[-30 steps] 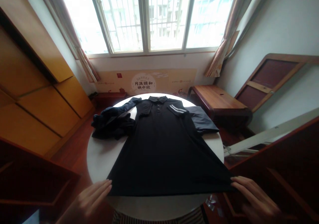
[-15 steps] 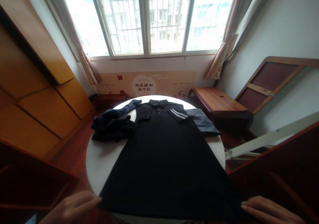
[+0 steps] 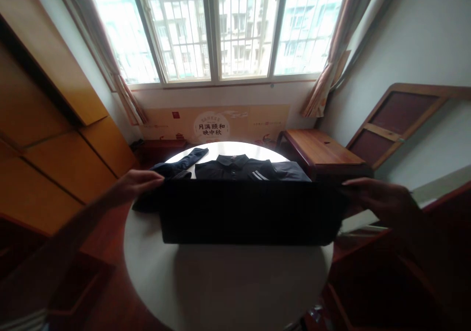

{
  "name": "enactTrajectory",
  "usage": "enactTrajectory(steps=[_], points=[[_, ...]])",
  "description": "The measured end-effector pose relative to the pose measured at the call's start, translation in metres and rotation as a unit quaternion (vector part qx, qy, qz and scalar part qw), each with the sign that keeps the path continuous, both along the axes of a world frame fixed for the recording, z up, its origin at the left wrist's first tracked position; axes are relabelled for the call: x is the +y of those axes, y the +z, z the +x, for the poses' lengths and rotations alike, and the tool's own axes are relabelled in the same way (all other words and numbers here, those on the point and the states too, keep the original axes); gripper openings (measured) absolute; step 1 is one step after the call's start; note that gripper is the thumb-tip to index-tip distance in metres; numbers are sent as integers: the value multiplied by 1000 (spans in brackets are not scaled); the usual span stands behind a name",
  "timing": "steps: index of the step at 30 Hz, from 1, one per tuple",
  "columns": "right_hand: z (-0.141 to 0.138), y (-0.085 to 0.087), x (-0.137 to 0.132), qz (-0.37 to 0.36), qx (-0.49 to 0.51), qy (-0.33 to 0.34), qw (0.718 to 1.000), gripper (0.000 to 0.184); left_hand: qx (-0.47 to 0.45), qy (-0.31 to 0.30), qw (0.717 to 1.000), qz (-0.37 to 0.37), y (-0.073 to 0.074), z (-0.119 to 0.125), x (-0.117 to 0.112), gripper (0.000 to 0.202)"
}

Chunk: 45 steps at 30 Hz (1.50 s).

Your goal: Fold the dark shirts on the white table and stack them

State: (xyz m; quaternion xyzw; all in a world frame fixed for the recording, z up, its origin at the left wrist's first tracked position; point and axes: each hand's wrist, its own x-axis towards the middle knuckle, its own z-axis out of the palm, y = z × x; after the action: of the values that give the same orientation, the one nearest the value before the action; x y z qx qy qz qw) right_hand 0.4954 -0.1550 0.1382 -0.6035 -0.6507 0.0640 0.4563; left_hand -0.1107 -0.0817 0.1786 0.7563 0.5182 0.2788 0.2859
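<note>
A black polo shirt lies on a round white table, its collar toward the window. Its hem is lifted and stretched between my two hands, so the raised lower part hides much of the shirt's middle. My left hand pinches the left hem corner, fingers closed. At the opposite corner my right hand is closed on the cloth too. White stripes on one sleeve show above the raised edge. Dark crumpled clothing sits at the table's left, and a grey folded garment is partly covered at the right.
A wooden side table stands behind at the right, near a leaning framed panel. Orange-brown cabinets line the left side. Dark red wooden furniture borders the near right. Curtained windows are at the back.
Both hands have risen and moved forward, carrying the hem up and away from the near table edge. The shirt's lower part is now folded up, uncovering the front of the table.
</note>
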Motion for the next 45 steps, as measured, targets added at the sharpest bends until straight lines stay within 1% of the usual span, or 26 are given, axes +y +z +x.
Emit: enactTrajectory(steps=[2, 4, 5, 7, 10, 13, 16, 19, 23, 27, 30, 33, 35, 36, 37, 38, 39, 41, 42, 43, 44, 45], points=[[-4, 5, 58, -30, 77, 27, 996, 46, -66, 33, 997, -12, -2, 16, 58, 42], [-7, 2, 107, -70, 135, 67, 986, 49, -112, 37, 993, -30, -14, 30, 111, 51], [-9, -2, 128, -87, 148, 81, 982, 50, -122, 40, 991, -36, -23, 36, 136, 53], [-12, -12, 166, -110, 146, 94, 979, 48, -111, 50, 992, -43, -43, 46, 181, 51], [-13, -29, 213, -135, 116, 88, 980, 43, -56, 92, 993, -44, -77, 56, 233, 40], [-11, -44, 251, -162, 94, 74, 979, 44, -29, 119, 991, -49, -106, 59, 267, 35], [-7, -59, 280, -175, 72, 59, 980, 47, -22, 135, 990, -46, -127, 58, 289, 35], [-6, -71, 304, -183, 55, 48, 980, 47, -11, 156, 987, -35, -142, 56, 305, 35], [-10, -84, 328, -191, 36, 38, 980, 40, 25, 193, 981, -21, -154, 59, 318, 31], [-17, -93, 339, -197, 5, 33, 980, 29, 80, 227, 971, -17, -158, 67, 319, 22], [-21, -96, 344, -205, -32, 24, 978, 24, 122, 245, 962, -19, -155, 77, 314, 20], [-27, -89, 343, -202, -69, 7, 977, 27, 162, 257, 953, -15, -144, 90, 307, 21], [-32, -80, 329, -177, -105, 12, 979, 31, 182, 258, 949, -3, -131, 99, 298, 26], [-35, -74, 316, -150, -135, 30, 979, 33, 193, 246, 950, 6, -123, 104, 289, 28], [-39, -69, 298, -117, -172, 64, 976, 34, 209, 217, 953, 21, -115, 109, 275, 28], [-42, -65, 275, -79, -216, 109, 967, 35, 227, 166, 959, 44, -107, 113, 257, 26], [-46, -63, 248, -44, -257, 164, 951, 35, 247, 96, 962, 71, -101, 117, 235, 23], [-53, -62, 189, -31, -313, 267, 911, 36, 271, -80, 949, 143, -93, 120, 179, 28], [-55, -65, 160, -27, -341, 295, 892, 39, 275, -142, 936, 166, -93, 120, 148, 31], [-57, -70, 135, -17, -366, 305, 879, 43, 278, -187, 924, 185, -96, 118, 119, 32], [-58, -76, 113, -4, -389, 301, 871, 42, 291, -239, 906, 196, -101, 116, 93, 37], [-59, -83, 97, 9, -413, 283, 866, 42, 313, -261, 889, 211, -108, 114, 71, 41]])
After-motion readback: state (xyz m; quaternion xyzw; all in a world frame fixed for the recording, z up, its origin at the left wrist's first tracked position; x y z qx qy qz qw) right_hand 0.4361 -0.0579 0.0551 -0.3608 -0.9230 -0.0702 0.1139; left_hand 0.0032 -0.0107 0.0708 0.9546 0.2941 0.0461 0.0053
